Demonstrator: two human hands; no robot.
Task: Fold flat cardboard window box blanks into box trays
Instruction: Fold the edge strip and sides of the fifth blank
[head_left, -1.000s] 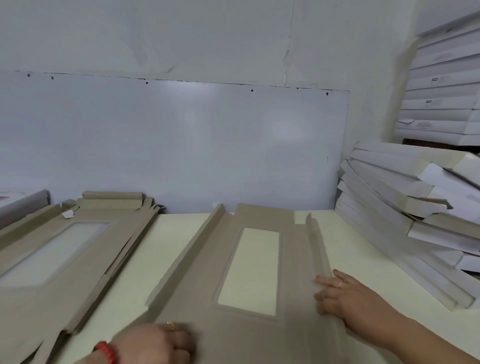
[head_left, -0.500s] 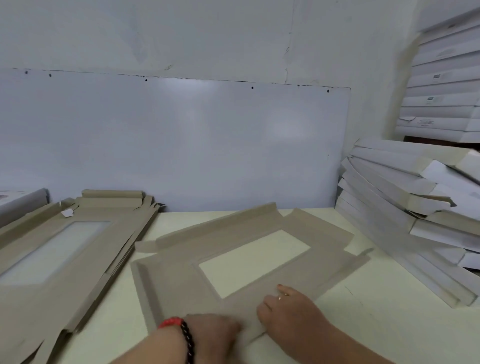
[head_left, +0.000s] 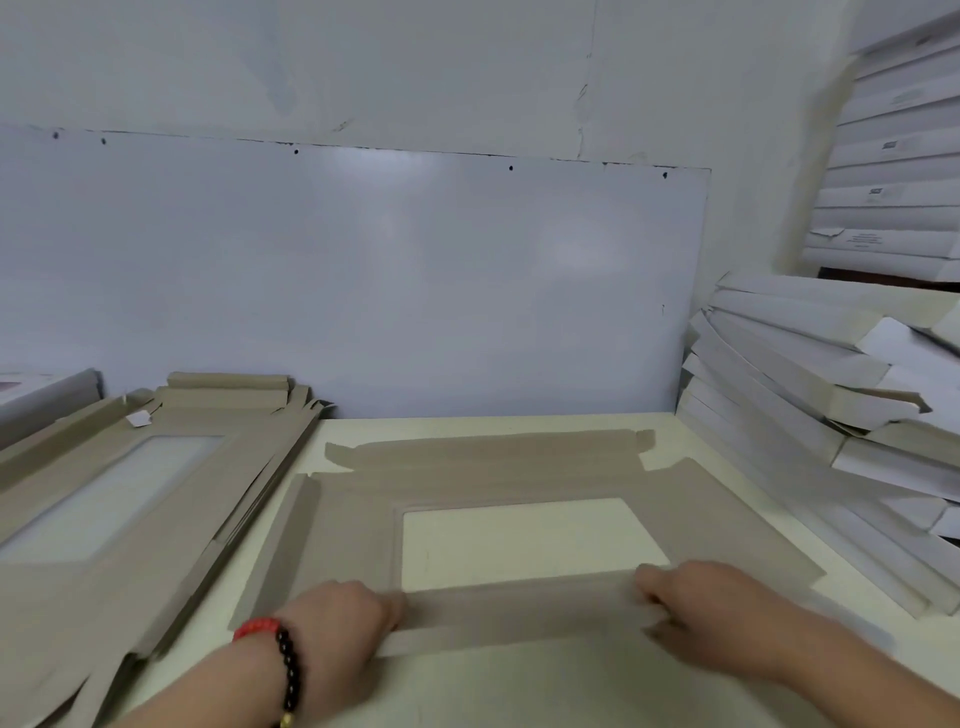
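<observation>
On the cream table (head_left: 467, 691), both hands are gripping the window box blank's (head_left: 353, 540) near flap (head_left: 519, 608): left hand (head_left: 343, 623) curled at its left end, right hand (head_left: 696, 608) at its right.

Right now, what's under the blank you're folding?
Through the blank's window cutout the cream table shows bare. Whatever lies under the solid cardboard, or beneath the left hand and right hand, is covered.

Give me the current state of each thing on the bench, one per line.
Blank: flat on the table, window open to it, near flap being folded up.
Left hand: gripping the near flap's left end.
Right hand: gripping the flap's right end.
Unfolded blanks: stacked flat at left.
Finished trays: piled, leaning, at right.
</observation>
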